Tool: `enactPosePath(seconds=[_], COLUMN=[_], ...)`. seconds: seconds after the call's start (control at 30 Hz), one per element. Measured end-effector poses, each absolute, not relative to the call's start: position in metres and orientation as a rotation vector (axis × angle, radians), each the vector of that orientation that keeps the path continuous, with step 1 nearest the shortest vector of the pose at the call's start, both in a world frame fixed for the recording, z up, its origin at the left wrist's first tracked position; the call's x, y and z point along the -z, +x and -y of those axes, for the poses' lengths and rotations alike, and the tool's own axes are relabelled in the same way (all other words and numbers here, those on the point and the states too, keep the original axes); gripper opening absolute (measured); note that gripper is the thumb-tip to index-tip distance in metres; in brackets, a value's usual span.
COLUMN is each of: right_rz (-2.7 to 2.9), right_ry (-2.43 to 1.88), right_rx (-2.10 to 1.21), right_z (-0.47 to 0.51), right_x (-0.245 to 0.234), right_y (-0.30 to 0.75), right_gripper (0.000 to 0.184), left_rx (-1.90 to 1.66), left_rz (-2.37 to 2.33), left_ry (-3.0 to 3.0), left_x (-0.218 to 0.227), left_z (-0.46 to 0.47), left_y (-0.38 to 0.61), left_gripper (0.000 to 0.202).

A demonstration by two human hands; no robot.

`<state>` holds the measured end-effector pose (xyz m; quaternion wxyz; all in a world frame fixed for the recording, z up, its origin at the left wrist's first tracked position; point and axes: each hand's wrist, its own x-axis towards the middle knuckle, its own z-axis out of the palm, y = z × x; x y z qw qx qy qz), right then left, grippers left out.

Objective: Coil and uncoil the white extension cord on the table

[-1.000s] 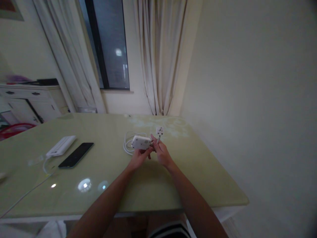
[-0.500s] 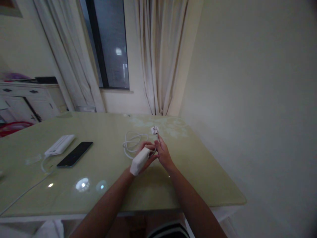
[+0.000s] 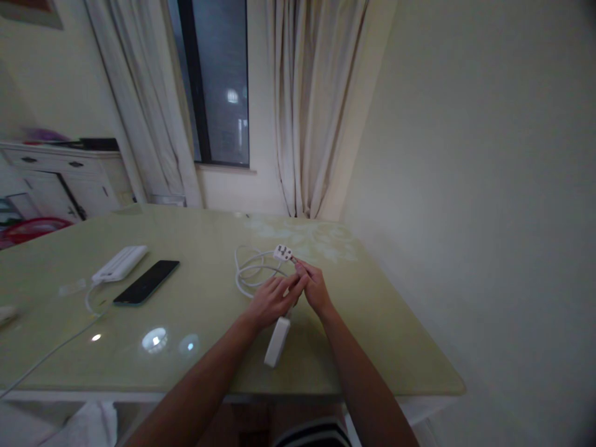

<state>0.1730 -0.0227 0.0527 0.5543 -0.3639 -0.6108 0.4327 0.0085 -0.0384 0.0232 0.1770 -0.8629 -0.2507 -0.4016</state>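
Note:
My left hand (image 3: 272, 299) is closed, its fingers meeting the right hand's fingers around a thin cable. Just below it a white power adapter (image 3: 277, 341) tilts over the table; whether it touches the top I cannot tell. My right hand (image 3: 317, 290) pinches the cable near a white plug (image 3: 282, 252), whose face with dark openings or pins points toward me. Most of the cable between the hands is hidden by fingers. Beyond the left hand, a loosely coiled white cord (image 3: 239, 273) lies on the table.
A white power bank (image 3: 121, 263) with a cable stands left on the glossy table (image 3: 205, 248), beside a dark phone (image 3: 148, 282). A small clear piece (image 3: 72, 287) lies farther left. The wall (image 3: 465, 217) borders the table's right side. Curtains (image 3: 307, 112) hang behind.
The adapter has swung from above the left wrist to below the left hand. My left hand has turned palm down, and the plug has shifted slightly left and tilted. The view has shifted slightly.

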Motion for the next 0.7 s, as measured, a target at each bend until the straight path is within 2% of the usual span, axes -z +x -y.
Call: enactPosePath(seconds=[0.17,0.3,0.43,0.57,0.7], right_rz=[1.537,1.673,1.889,1.947,1.872], right_ry=[-0.857,-0.835,-0.784,-0.836,-0.803], right_rx=[-0.951,-0.902,-0.715,-0.561,-0.586], right_z=[0.027,0.029,0.026,0.023,0.026], right_x=[-0.056,-0.057,-0.056,-0.048,-0.043], right_y=[0.176,0.181,0.186,0.188,0.181], right_gripper=[0.046,0.044,0.042,0.040,0.046], left_rx=[1.060,1.006,0.985,1.012,1.056], left_rz=[0.643,0.714,0.713,0.629,0.662], left_ry=[-2.407,-2.426,-2.341,-2.329,-2.338], left_x=[-0.021,-0.017,-0.020,-0.027,-0.027], left_z=[0.042,0.043,0.043,0.044,0.045], left_y=[0.008,0.005,0.005,0.008,0.008], left_gripper=[0.060,0.049,0.037,0.042,0.049])
